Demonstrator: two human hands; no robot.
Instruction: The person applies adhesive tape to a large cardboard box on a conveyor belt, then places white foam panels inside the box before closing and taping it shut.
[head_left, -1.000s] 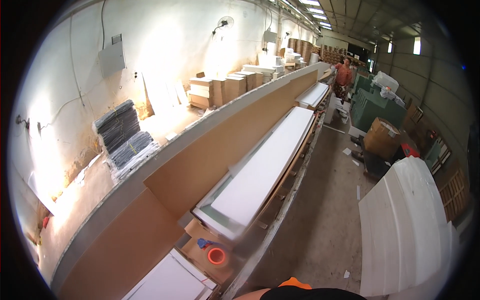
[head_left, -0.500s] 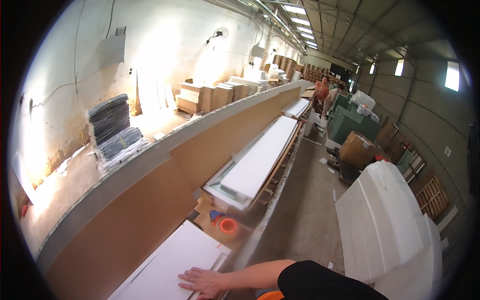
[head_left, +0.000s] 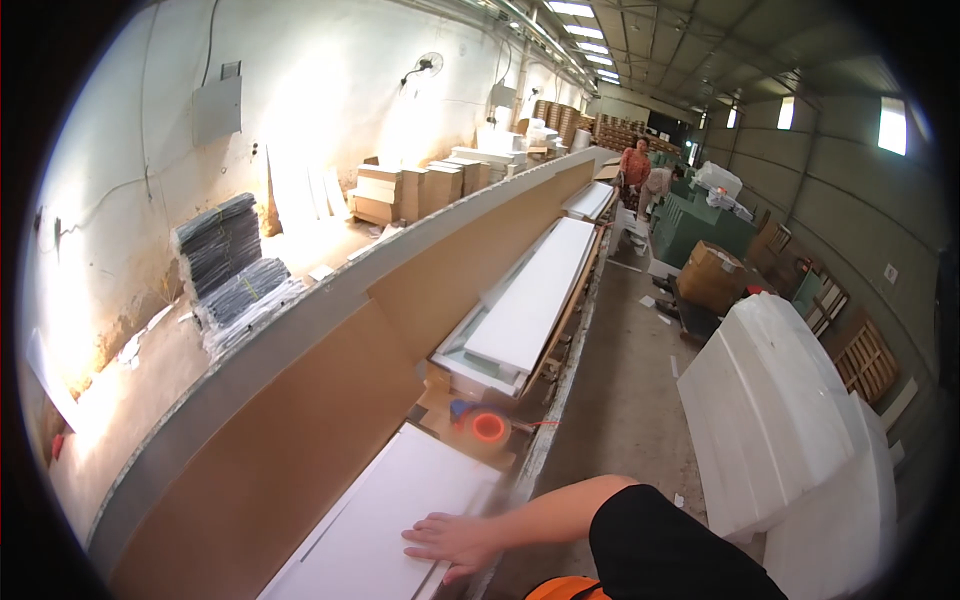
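Note:
My right hand [head_left: 455, 542] rests palm down, fingers spread, on a long white panel [head_left: 430, 480] at the bottom centre. It grips nothing; the fingers lie flat near the panel's right edge. My bare forearm and black sleeve reach in from the lower right. Just beyond the panel's far end is a roll of tape [head_left: 489, 428] with a bright orange-red ring and a blue part beside it. A thin orange strip extends to its right. Farther along the bench lies a stack of white panels [head_left: 530, 300]. My left hand is out of view.
A brown cardboard-lined barrier [head_left: 290, 430] runs along the bench's left side. White foam-wrapped sheets [head_left: 770, 430] stand on the right, beyond the floor aisle. Farther back are a cardboard box [head_left: 712, 275], green stacks [head_left: 700, 230] and two people. Dark bundles [head_left: 220, 245] are stacked by the left wall.
The view has shifted, so the bench and panels sit farther right and higher. My right hand stays flat on the panel. The thin orange strip now shows right of the tape roll.

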